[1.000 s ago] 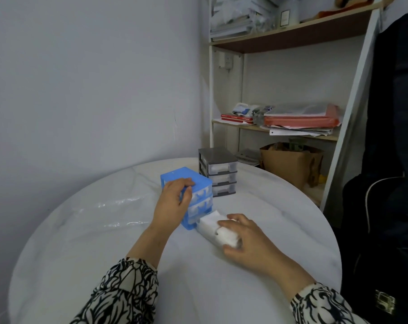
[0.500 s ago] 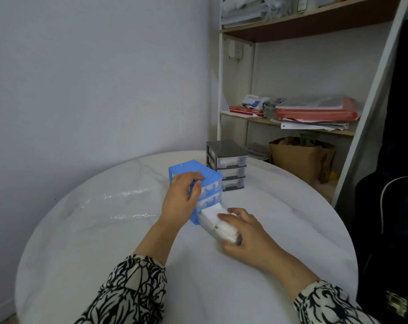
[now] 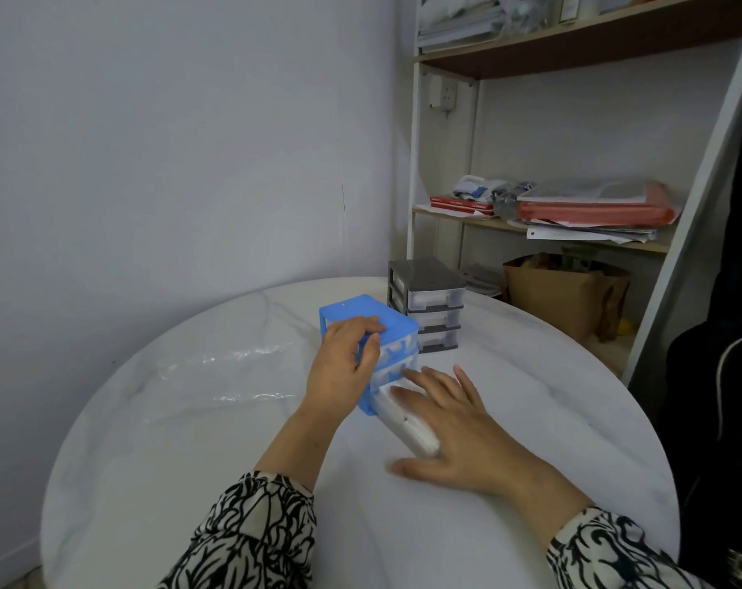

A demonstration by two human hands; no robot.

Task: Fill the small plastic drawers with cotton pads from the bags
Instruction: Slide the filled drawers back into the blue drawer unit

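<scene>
Head view, frame centre: my left hand (image 3: 344, 367) grips blue drawer unit (image 3: 367, 316); right hand (image 3: 454, 423), flat, hides pulled-out bottom drawer (image 3: 397, 412); grey drawer unit (image 3: 429, 308) behind; clear bag (image 3: 220, 376) left on table (image 3: 191, 461).

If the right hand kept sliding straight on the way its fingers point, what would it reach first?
The right hand lies flat on the pulled-out bottom drawer, its fingers pointing at the blue drawer unit, which the left hand steadies. It would probably meet that unit's front first, though depth is hard to judge.

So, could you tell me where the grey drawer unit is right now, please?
In the head view, the grey drawer unit stands at the table's far edge, just behind and right of the blue drawer unit.
</scene>
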